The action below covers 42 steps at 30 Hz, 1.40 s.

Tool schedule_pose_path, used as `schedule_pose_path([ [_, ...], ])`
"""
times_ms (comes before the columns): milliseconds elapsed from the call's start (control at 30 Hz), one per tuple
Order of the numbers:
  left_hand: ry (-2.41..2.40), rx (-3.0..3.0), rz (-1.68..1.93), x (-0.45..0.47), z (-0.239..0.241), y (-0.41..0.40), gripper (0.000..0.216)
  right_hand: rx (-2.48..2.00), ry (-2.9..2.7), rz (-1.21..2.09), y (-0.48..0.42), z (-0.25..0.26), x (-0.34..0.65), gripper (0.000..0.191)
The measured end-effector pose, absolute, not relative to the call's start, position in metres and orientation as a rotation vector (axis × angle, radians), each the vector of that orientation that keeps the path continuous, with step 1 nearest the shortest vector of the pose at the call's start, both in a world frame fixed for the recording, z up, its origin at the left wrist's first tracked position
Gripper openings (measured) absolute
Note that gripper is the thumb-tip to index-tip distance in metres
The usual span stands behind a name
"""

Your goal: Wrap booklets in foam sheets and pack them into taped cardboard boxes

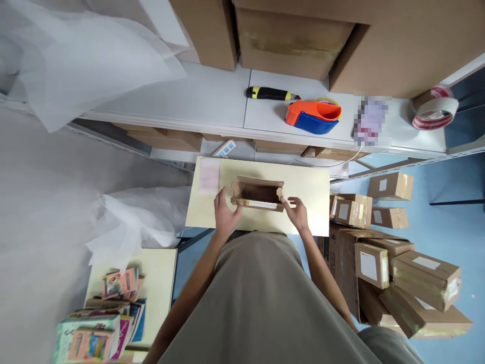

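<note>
A small cardboard box (261, 206) stands on a pale yellow table, its top flaps up and its dark inside showing. A white label lies along its near side. My left hand (226, 213) is at the box's left end, thumb against the near left corner and fingers spread apart from it. At the right end, my right hand (297, 213) has its thumb at the small end flap, with the other fingers bent and apart from the box. A pinkish paper sheet (209, 176) lies at the table's far left.
On the shelf beyond lie a utility knife (271, 93), an orange and blue tape dispenser (312, 116), a blurred-out item (369, 121) and tape rolls (435, 114). Taped cartons (426, 278) are piled at right. Books (94, 333) and white foam sheeting (140, 215) are at left.
</note>
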<state>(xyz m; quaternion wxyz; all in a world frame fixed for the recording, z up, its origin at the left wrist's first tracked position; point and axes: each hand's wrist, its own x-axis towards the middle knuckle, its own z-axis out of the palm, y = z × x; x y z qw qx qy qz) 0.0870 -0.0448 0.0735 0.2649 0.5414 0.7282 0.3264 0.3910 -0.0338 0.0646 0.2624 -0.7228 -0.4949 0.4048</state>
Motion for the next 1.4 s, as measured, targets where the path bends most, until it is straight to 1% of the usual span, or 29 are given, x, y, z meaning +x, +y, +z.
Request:
schedule_pose_path([
  [100, 1.824, 1.769, 0.815, 0.099, 0.100, -0.038, 0.046, -1.821, -1.540, 0.943, -0.017, 0.071, 0.383, 0.037],
  [200, 1.661, 1.932, 0.562, 0.119, 0.103, -0.027, 0.035, -1.831, -1.733, 0.823, 0.000, 0.070, 0.369, 0.019],
  [233, 1.646, 1.965, 0.477, 0.126, 0.100, -0.025, 0.034, -1.865, -1.773, 0.800, 0.005, 0.069, 0.364, 0.020],
  [333, 1.650, 2.015, 0.330, 0.140, 0.090, -0.026, 0.032, -1.932, -1.855, 0.759, 0.015, 0.063, 0.354, 0.039],
  [367, 1.654, 2.020, 0.323, 0.143, 0.088, -0.029, 0.031, -1.939, -1.867, 0.740, 0.017, 0.062, 0.354, 0.042],
  [500, 1.703, 1.974, 0.361, 0.143, 0.088, -0.050, 0.031, -1.907, -1.857, 0.702, 0.022, 0.060, 0.372, 0.034],
  [600, 1.773, 1.885, 0.402, 0.138, 0.087, -0.067, 0.031, -1.889, -1.815, 0.722, 0.022, 0.056, 0.397, 0.033],
  [733, 1.886, 1.737, 0.497, 0.136, 0.078, -0.082, 0.020, -1.901, -1.796, 0.788, 0.020, 0.043, 0.420, 0.033],
  [833, 1.933, 1.660, 0.518, 0.138, 0.073, -0.090, 0.013, -1.878, -1.796, 0.823, 0.019, 0.033, 0.423, 0.026],
  [900, 1.936, 1.647, 0.489, 0.139, 0.071, -0.093, 0.018, -1.843, -1.804, 0.806, 0.020, 0.030, 0.420, 0.020],
  [967, 1.935, 1.650, 0.453, 0.137, 0.068, -0.095, 0.025, -1.803, -1.822, 0.801, 0.023, 0.029, 0.416, 0.019],
  [1200, 1.884, 1.692, 0.390, 0.120, 0.056, -0.084, 0.039, -1.767, -1.825, 0.883, 0.024, 0.036, 0.400, 0.038],
  [1333, 1.818, 1.758, 0.358, 0.110, 0.058, -0.070, 0.045, -1.834, -1.805, 0.824, 0.015, 0.047, 0.388, 0.038],
  [1400, 1.799, 1.782, 0.383, 0.102, 0.065, -0.063, 0.044, -1.851, -1.801, 0.785, 0.010, 0.055, 0.376, 0.037],
])
